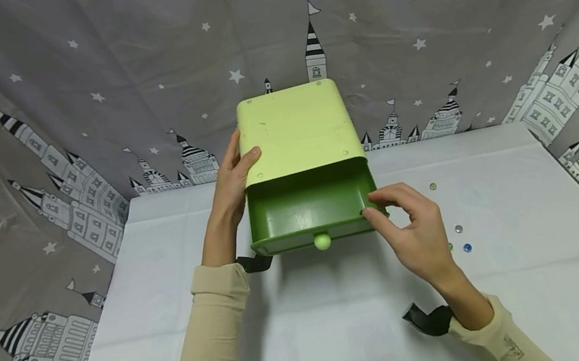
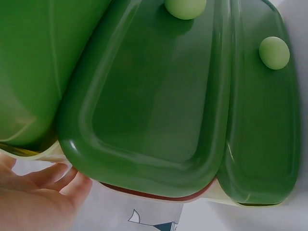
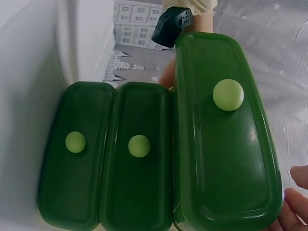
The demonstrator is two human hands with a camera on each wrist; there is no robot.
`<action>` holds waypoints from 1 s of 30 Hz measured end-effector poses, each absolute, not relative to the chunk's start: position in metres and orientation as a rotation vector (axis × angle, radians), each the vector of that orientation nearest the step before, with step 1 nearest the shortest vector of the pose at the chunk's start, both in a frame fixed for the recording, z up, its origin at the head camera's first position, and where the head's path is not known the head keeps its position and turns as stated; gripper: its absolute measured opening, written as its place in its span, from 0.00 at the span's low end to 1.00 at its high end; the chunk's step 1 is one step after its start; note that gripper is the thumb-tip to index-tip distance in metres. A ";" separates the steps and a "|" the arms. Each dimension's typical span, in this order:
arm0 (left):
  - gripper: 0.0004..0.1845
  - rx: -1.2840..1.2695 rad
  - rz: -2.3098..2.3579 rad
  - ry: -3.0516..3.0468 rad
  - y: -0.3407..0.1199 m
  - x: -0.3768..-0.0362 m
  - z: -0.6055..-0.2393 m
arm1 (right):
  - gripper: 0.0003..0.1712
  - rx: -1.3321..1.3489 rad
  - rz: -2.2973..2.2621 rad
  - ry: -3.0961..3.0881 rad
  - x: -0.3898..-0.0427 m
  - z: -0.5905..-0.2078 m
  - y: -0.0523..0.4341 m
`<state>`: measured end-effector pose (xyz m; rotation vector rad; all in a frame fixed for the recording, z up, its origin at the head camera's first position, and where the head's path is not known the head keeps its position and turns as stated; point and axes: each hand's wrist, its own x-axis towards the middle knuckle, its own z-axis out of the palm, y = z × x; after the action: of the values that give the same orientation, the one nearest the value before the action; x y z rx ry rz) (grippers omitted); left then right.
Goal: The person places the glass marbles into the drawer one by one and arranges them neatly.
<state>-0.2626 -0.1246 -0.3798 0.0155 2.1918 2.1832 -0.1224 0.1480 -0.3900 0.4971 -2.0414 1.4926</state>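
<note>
A small cabinet [image 1: 295, 131] with a pale green top stands at the back of a white table [image 1: 348, 324]. Its top dark green drawer [image 1: 306, 213] is pulled out and looks empty, its round knob [image 1: 322, 241] facing me. My left hand [image 1: 233, 174] holds the cabinet's left side, fingers along the wall and thumb over the top edge. My right hand [image 1: 409, 227] pinches the drawer's right front corner between thumb and forefinger. In the right wrist view the open drawer front [image 3: 226, 144] stands out beyond two shut drawers [image 3: 139, 159], with my fingertips [image 3: 293, 207] at its corner.
Several small glass marbles lie on the table right of the cabinet, one green [image 1: 432, 186] and one blue [image 1: 467, 248] among them. A grey cloth with stars and castles [image 1: 55, 117] hangs behind and around the table. Bare tabletop lies in front of the cabinet.
</note>
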 end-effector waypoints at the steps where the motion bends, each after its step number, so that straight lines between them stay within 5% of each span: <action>1: 0.41 0.017 2.183 2.191 -0.125 -0.262 -0.380 | 0.10 0.493 1.489 -2.042 -0.122 -0.390 0.148; 30: 0.41 0.015 2.190 2.186 -0.124 -0.263 -0.381 | 0.11 0.453 1.408 -2.061 -0.114 -0.398 0.165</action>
<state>-0.2631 -0.1243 -0.3810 0.0153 2.1857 2.1897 -0.1142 0.1654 -0.3976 0.4532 -2.0611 1.4077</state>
